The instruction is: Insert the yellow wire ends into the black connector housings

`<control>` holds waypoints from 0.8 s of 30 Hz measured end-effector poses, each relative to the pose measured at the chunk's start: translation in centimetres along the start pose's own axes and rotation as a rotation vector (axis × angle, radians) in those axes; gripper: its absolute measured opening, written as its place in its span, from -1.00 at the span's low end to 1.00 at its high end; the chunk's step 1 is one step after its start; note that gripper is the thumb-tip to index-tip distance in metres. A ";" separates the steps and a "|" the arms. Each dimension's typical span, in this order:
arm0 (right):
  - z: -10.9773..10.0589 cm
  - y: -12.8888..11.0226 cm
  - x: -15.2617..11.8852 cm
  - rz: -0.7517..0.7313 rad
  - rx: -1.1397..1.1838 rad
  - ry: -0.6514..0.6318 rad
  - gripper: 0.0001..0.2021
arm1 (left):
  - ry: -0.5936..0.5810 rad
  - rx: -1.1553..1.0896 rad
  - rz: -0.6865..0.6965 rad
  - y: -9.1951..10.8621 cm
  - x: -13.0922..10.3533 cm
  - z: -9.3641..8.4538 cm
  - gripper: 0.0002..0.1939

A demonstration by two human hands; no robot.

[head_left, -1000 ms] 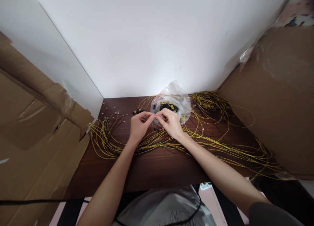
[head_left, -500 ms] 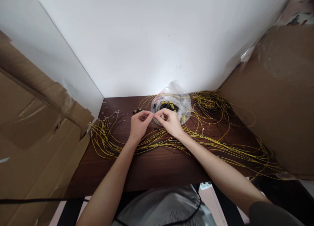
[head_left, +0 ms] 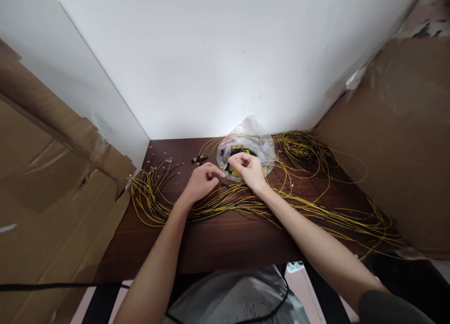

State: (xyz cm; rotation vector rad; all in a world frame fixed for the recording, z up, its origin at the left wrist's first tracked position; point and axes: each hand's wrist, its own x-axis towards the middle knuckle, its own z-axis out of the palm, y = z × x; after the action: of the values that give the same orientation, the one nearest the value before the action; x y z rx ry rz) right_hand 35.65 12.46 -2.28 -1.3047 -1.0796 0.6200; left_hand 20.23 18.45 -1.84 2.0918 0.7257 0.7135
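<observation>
My left hand [head_left: 203, 181] hovers over the dark wooden tabletop with its index finger stretched out and the thumb apart from it. Nothing shows between those fingers. Just beyond the fingertips lies a small black piece [head_left: 225, 185]. My right hand [head_left: 250, 170] is pinched above a clear plastic bag [head_left: 266, 150]; whatever sits in the pinch, if anything, is too small to name. Inside the bag are several small black and yellow parts [head_left: 238, 149]. Long yellow and black wires [head_left: 225, 205] run across the table beneath both wrists.
A tangled coil of yellow wire [head_left: 298, 146] lies at the back right. Small black and yellow connectors [head_left: 199, 160] rest left of the bag, with pale bits [head_left: 168, 161] farther left. Cardboard [head_left: 63, 192] flanks the left side, and a large cardboard box [head_left: 393, 127] the right.
My hands, whose fingertips met before, have separated. The left has dropped slightly and its fingers have parted; the right has shifted a little right and up over the bag.
</observation>
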 end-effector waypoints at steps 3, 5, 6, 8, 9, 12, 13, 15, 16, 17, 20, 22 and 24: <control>-0.1 0.0 0.0 -0.010 0.001 0.004 -0.79 | -0.101 0.074 0.091 0.0 -0.2 0.1 -0.74; 0.0 0.1 0.0 -0.010 0.009 0.004 -0.79 | -0.127 0.131 0.127 -0.1 -0.3 0.3 -0.77; 0.0 0.1 0.0 -0.007 0.013 0.003 -0.78 | -0.130 0.158 0.137 -0.2 -0.3 0.4 -0.79; 0.1 0.1 0.0 0.004 0.017 0.000 -0.78 | -0.132 0.185 0.148 -0.4 -0.3 0.5 -0.82; 0.1 0.1 0.0 0.010 0.014 -0.002 -0.77 | -0.128 0.178 0.147 -0.5 -0.2 0.5 -0.84; 0.1 0.0 -0.1 0.013 -0.009 -0.007 -0.77 | -0.082 0.082 0.094 -0.6 -0.1 0.6 -0.85; 0.1 0.0 -0.2 0.000 -0.027 -0.007 -0.78 | -0.054 0.037 0.066 -0.6 0.0 0.6 -0.84; 0.0 -0.2 -0.4 -0.066 -0.095 -0.005 -0.80 | 0.000 -0.052 0.014 -0.6 0.1 0.6 -0.83; 0.0 -0.3 -0.5 -0.116 -0.141 -0.006 -0.82 | 0.027 -0.095 -0.003 -0.7 0.1 0.7 -0.83; 0.0 -0.3 -0.6 -0.168 -0.187 -0.010 -0.84 | 0.056 -0.137 -0.014 -0.7 0.2 0.7 -0.83; 0.2 -0.5 -1.0 -0.271 -0.270 -0.049 -0.86 | 0.162 -0.250 -0.040 -0.6 0.3 1.0 -0.79; 0.3 -0.5 -1.2 -0.288 -0.291 -0.068 -0.86 | 0.221 -0.311 -0.057 -0.5 0.4 1.1 -0.77; 0.4 -0.4 -1.3 -0.296 -0.309 -0.063 -0.85 | 0.244 -0.353 -0.062 -0.4 0.4 1.2 -0.80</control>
State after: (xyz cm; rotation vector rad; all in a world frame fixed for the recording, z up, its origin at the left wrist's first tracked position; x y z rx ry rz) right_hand 34.65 11.48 -2.28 -1.3570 -1.4302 0.2800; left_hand 21.25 18.35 -2.72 1.6741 0.7332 0.9964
